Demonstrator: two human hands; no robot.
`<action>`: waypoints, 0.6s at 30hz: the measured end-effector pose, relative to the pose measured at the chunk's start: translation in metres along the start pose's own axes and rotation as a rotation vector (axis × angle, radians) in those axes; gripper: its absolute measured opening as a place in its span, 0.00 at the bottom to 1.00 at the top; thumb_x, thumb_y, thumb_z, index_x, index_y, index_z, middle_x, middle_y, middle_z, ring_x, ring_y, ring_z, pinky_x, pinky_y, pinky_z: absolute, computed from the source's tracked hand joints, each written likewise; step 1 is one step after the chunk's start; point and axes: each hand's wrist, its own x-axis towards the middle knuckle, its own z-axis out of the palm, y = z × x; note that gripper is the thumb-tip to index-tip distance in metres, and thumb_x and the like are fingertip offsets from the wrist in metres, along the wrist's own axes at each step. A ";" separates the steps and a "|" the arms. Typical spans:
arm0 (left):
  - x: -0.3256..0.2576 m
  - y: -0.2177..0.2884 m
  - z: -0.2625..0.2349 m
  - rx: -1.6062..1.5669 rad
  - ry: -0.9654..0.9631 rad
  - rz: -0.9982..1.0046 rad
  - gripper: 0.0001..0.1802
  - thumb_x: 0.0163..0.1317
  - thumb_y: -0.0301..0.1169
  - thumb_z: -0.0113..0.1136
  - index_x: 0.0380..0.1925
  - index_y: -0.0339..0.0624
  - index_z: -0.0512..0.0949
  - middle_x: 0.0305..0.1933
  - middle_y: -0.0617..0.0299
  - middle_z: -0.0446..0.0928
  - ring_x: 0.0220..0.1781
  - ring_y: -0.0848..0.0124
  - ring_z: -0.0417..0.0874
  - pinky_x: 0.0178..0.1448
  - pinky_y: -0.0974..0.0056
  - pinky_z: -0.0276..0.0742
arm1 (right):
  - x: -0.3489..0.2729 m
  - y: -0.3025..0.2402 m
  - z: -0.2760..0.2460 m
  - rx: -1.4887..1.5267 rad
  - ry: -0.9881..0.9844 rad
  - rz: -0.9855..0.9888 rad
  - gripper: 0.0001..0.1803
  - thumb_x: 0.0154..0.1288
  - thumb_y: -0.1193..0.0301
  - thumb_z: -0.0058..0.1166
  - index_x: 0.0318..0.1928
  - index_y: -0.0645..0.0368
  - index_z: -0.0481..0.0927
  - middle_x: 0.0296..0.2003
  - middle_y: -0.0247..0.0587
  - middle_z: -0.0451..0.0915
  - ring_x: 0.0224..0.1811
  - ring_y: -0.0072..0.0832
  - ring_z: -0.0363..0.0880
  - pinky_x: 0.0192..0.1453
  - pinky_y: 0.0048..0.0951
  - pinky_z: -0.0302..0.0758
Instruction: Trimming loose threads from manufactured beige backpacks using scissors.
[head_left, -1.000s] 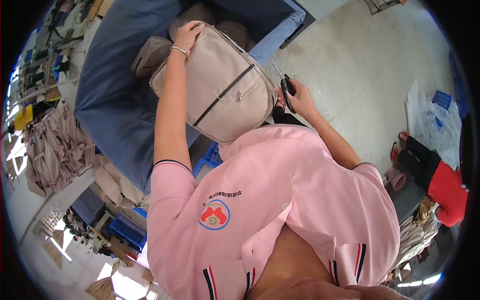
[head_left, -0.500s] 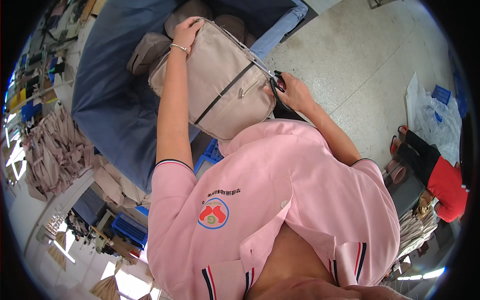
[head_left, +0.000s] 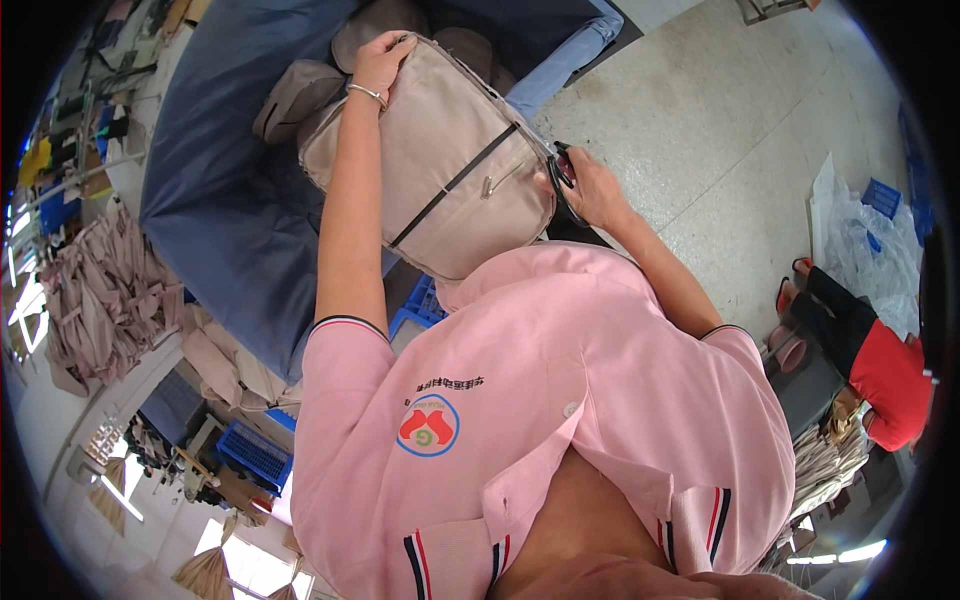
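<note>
A beige fabric bag [head_left: 430, 150] with a black strap [head_left: 452, 187] and a small zipper pull [head_left: 488, 187] lies tilted in front of my body. My left hand [head_left: 382, 62] is closed on the bag's far upper corner, a bracelet round its wrist. In my right hand [head_left: 592, 188] are black-handled scissors [head_left: 562, 172], held by the handles at the bag's right edge. Their blades lie along that edge and are partly hidden, so I cannot tell how far apart they are.
Under and behind the bag is a large blue fabric-lined bin [head_left: 225, 200] with more beige bags [head_left: 298, 98] in it. Heaped beige fabric [head_left: 110, 300] hangs at the left. Blue crates [head_left: 255, 455] stand at lower left. A person in red [head_left: 888, 385] is at the right, near clear plastic sheeting [head_left: 865, 225].
The bag and both hands have shifted very slightly to the right in the picture. Both grips look the same. The scissors' blades show less than before beside the bag's edge.
</note>
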 end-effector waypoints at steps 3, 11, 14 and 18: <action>0.000 -0.001 -0.001 -0.028 -0.008 0.002 0.10 0.59 0.28 0.66 0.40 0.36 0.84 0.35 0.67 0.82 0.35 0.79 0.78 0.42 0.74 0.74 | 0.008 -0.001 -0.001 -0.141 0.041 -0.094 0.37 0.60 0.37 0.54 0.39 0.65 0.72 0.34 0.58 0.77 0.36 0.53 0.78 0.39 0.46 0.74; -0.003 0.000 0.002 -0.023 0.015 0.012 0.11 0.59 0.28 0.66 0.41 0.36 0.84 0.35 0.66 0.82 0.35 0.78 0.78 0.42 0.73 0.74 | 0.019 -0.012 -0.004 -0.165 0.032 -0.096 0.37 0.58 0.37 0.56 0.32 0.66 0.72 0.28 0.56 0.78 0.33 0.54 0.79 0.37 0.46 0.74; -0.003 0.000 0.003 -0.038 0.015 0.003 0.11 0.59 0.28 0.66 0.41 0.36 0.84 0.35 0.66 0.82 0.35 0.78 0.78 0.42 0.73 0.75 | 0.018 -0.008 0.003 -0.092 0.028 -0.068 0.36 0.58 0.39 0.58 0.28 0.66 0.72 0.25 0.57 0.76 0.30 0.55 0.78 0.35 0.46 0.73; -0.004 0.000 0.004 -0.045 0.016 0.000 0.10 0.59 0.27 0.66 0.40 0.36 0.84 0.35 0.66 0.82 0.35 0.78 0.78 0.42 0.73 0.75 | 0.019 -0.006 0.002 -0.093 0.008 -0.068 0.39 0.58 0.35 0.55 0.32 0.67 0.74 0.25 0.59 0.78 0.32 0.57 0.80 0.35 0.48 0.75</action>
